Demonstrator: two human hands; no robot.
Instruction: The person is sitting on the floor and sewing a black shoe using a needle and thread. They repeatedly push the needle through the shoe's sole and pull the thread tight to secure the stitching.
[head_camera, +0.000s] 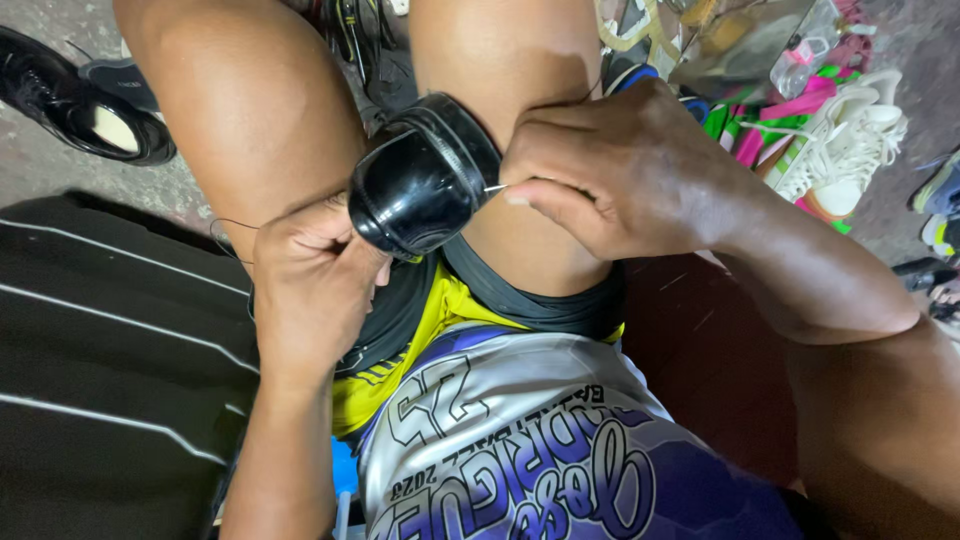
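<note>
A glossy black shoe (420, 180) is wedged toe-up between my knees. My left hand (310, 285) grips its lower left side, fingers curled against the sole edge, with a thin dark thread trailing off to the left. My right hand (610, 170) is closed on a thin metal needle (494, 187) whose tip meets the shoe's sole rim on the right. My thumb and fingers pinch the needle tightly.
Another black shoe (80, 100) lies on the ground at upper left. A white sneaker (845, 140) rests at upper right among colourful scraps and a small plastic bottle (800, 60). A dark striped cloth (110, 360) covers the left side.
</note>
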